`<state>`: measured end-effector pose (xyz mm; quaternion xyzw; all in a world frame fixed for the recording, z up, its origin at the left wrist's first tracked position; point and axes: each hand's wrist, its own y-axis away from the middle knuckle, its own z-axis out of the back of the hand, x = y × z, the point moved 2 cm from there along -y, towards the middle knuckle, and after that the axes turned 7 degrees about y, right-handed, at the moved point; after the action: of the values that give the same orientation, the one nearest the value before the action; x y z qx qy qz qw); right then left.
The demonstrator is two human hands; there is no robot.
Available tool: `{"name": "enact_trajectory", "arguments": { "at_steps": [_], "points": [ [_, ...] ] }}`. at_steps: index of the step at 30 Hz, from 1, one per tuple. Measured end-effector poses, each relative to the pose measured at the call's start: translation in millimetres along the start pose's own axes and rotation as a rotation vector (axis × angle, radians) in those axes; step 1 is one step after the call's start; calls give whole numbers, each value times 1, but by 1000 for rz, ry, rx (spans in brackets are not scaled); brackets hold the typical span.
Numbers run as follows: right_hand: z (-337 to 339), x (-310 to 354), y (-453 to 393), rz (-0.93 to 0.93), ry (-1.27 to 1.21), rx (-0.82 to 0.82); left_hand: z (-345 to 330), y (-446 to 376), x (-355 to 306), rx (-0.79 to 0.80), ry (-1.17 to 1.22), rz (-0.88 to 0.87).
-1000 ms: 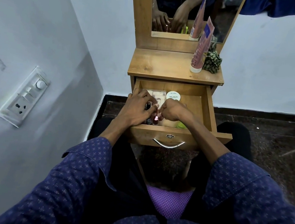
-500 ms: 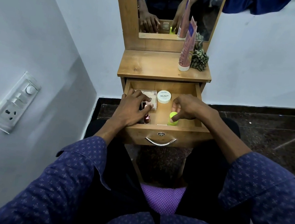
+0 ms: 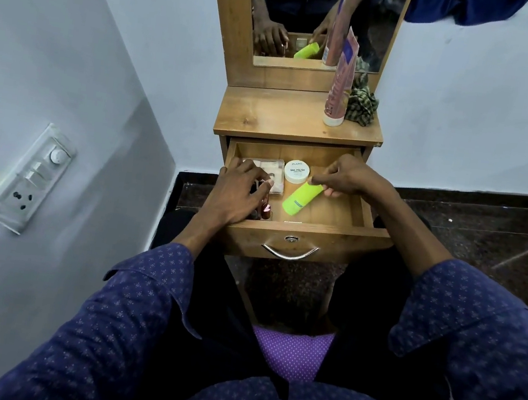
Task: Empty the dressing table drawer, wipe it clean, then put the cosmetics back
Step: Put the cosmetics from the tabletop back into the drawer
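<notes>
The wooden drawer stands pulled out. In it the right hand pinches the top of a smooth lime-green tube, tilted beside a round white nail-polish jar. The left hand curls over small dark bottles at the drawer's left, mostly hiding them and a flat clear case.

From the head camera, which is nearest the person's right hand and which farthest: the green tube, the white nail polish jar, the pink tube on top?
1. Green tube: pinched by the right hand, in the drawer.
2. White nail polish jar: just left of it, at the drawer's back.
3. Pink tube: standing on the tabletop, by the mirror.
</notes>
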<state>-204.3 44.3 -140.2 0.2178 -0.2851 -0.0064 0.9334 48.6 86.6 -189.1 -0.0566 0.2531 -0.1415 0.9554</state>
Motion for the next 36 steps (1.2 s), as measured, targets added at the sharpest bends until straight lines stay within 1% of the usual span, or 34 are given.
{"name": "enact_trajectory", "arguments": {
  "at_steps": [2, 4, 6, 9, 12, 14, 22, 27, 32, 36],
  "points": [
    [-1, 2, 0, 19, 25, -20, 0, 0, 1, 4, 3, 0],
    [-4, 6, 3, 70, 135, -83, -1, -1, 1, 11, 0, 0],
    [-9, 13, 6, 156, 245, -162, -1, -1, 1, 11, 2, 3],
    [-26, 25, 11, 324, 346, -215, -1, -1, 1, 7, 6, 6],
    [-42, 31, 8, 473, 382, -260, -1, 0, 2, 0, 5, 3],
    [-50, 35, 3, 526, 401, -284, -1, 0, 3, 5, 10, 8],
    [-63, 49, -5, 619, 406, -312, -1, -1, 4, 5, 19, 25],
    [-62, 45, -6, 609, 325, -302, -1, -1, 3, 0, 22, 15],
    [-59, 41, -8, 618, 265, -275, -1, -1, -1, 8, -28, -6],
    [-50, 36, -12, 612, 217, -328, 2, -3, -3, -9, -30, -17]
  ]
}}
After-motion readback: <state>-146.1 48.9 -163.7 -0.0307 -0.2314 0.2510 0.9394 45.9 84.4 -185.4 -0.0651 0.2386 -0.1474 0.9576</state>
